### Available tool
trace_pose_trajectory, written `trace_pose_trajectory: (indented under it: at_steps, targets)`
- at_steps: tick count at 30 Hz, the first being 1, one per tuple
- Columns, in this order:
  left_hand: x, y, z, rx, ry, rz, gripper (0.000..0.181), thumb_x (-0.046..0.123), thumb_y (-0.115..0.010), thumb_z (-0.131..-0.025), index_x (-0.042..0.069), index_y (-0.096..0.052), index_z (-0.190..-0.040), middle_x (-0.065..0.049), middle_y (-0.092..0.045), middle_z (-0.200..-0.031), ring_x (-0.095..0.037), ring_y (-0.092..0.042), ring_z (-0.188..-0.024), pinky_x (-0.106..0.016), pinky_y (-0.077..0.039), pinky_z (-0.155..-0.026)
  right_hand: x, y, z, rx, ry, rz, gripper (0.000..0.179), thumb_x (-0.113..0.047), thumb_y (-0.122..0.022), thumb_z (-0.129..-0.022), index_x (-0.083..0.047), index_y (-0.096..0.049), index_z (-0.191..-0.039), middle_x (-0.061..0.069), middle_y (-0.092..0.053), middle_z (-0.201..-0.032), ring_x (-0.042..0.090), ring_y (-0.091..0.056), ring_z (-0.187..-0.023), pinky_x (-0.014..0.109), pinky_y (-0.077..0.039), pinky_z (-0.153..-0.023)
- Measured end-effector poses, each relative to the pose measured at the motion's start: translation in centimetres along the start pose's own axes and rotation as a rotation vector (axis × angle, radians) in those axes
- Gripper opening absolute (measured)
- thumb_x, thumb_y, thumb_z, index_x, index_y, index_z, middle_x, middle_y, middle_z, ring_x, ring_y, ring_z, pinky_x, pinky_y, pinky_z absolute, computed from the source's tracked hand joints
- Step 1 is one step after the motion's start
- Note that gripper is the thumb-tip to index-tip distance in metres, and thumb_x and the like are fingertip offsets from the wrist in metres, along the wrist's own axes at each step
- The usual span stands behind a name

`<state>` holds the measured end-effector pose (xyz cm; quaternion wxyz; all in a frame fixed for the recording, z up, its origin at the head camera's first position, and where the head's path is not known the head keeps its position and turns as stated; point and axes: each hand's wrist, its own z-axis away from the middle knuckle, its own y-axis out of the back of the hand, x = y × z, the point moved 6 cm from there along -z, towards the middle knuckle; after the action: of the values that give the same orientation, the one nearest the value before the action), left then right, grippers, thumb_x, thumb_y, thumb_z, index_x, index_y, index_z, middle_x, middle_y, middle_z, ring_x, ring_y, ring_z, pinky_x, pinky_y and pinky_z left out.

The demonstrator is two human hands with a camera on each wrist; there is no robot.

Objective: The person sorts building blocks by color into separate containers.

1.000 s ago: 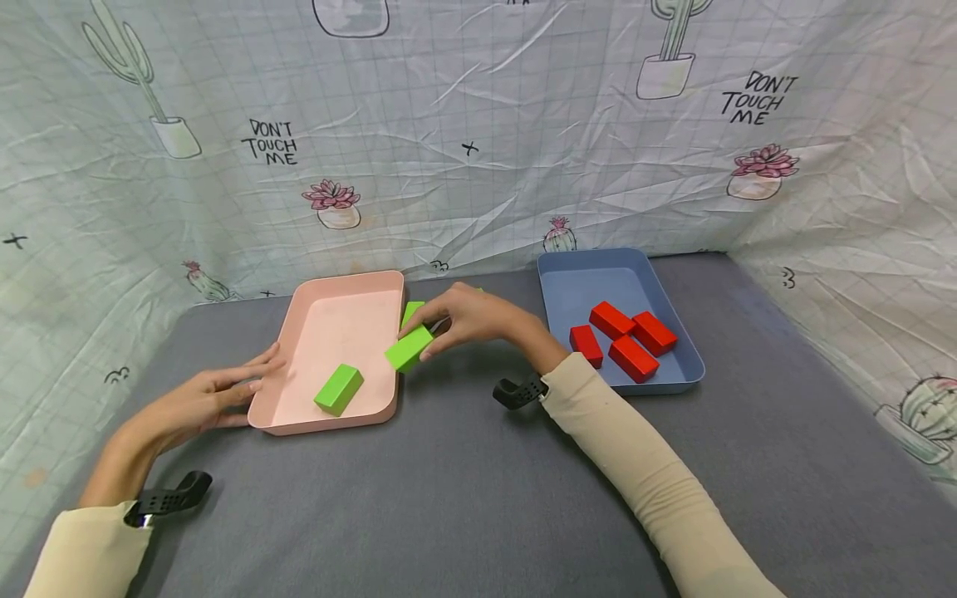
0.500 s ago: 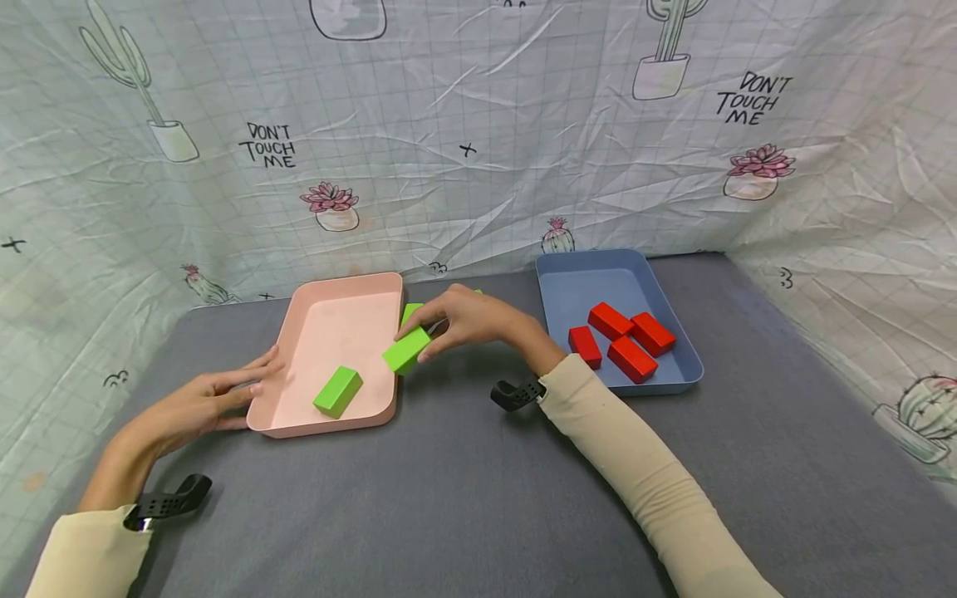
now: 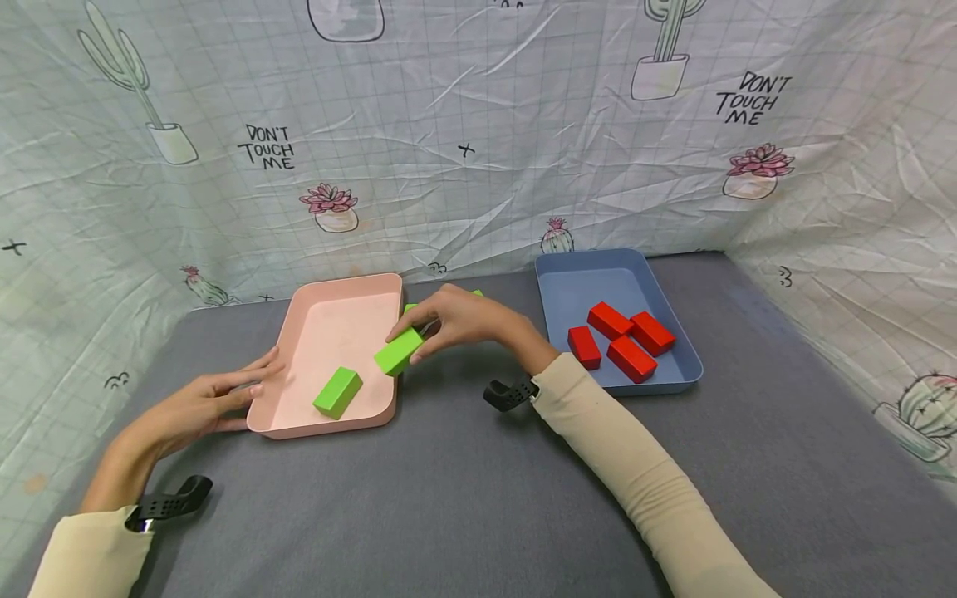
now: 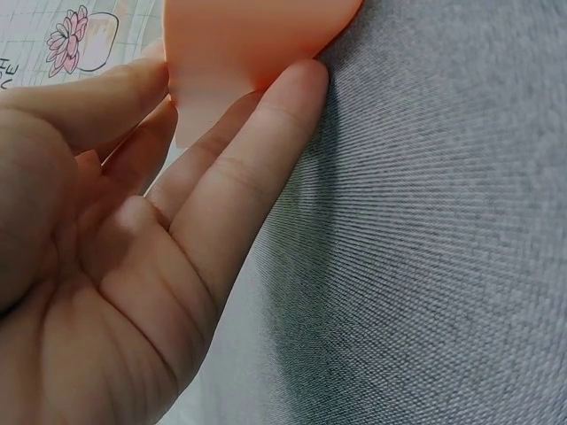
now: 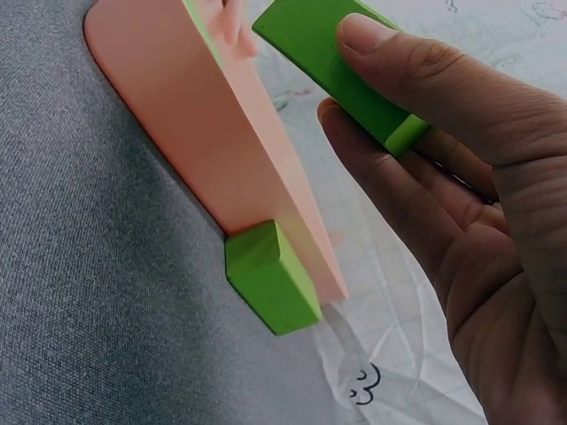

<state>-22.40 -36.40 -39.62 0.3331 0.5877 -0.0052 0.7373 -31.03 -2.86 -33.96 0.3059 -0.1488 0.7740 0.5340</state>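
Observation:
With thumb and fingers my right hand [image 3: 459, 320] pinches a green block [image 3: 399, 352], tilted over the right rim of the pink tray [image 3: 329, 307]. In the right wrist view, the held block [image 5: 328, 62] shows above the tray wall, with the thumb on its face. My left hand [image 3: 198, 407] rests against the tray's left side, fingers extended; the left wrist view shows fingertips touching the outer tray wall [image 4: 239, 44]. One green block [image 3: 338, 393] lies inside the tray near its front. A second green block [image 5: 270, 279] stands outside, right beside the tray wall, mostly hidden in the head view.
To the right, a blue tray [image 3: 591, 278] holds several red blocks [image 3: 632, 359]. A bit of green [image 3: 477, 292] peeks out behind my right hand. Grey cloth [image 3: 449, 490] covers the table, and a printed curtain [image 3: 463, 108] hangs along the back and sides.
My right hand has moved slightly left with the green block, bringing it further over the pink tray's right rim. The left hand and both trays have stayed in place.

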Motion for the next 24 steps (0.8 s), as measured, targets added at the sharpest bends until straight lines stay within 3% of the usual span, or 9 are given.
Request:
trace_pose_trajectory:
  at_steps: [14,24]
  targets:
    - [-0.04,-0.37,-0.72,0.001,-0.003,-0.008,0.054,0.026,-0.047,-0.11,0.01,-0.031,-0.16,0.011,0.006,-0.17,0.027,-0.031,-0.125,-0.024,-0.053,-0.095,0.29,0.01,0.34,-0.003,-0.001,0.004,0.043,-0.023,-0.084,-0.086,-0.014,-0.073,-0.126,0.0,-0.073,-0.12,0.002,-0.066,-0.1,0.019,-0.057,-0.085]
    - [-0.41,0.07,0.06,0.052,-0.08,-0.066,0.054,0.021,-0.049,-0.11,0.014,-0.031,-0.16,0.013,-0.005,-0.17,0.023,-0.032,-0.132,-0.022,-0.054,-0.094,-0.2,-0.02,-0.28,-0.016,0.02,0.004,0.042,-0.022,-0.084,-0.086,-0.014,-0.074,-0.126,-0.001,-0.074,-0.117,0.001,-0.067,-0.1,0.025,-0.058,-0.087]
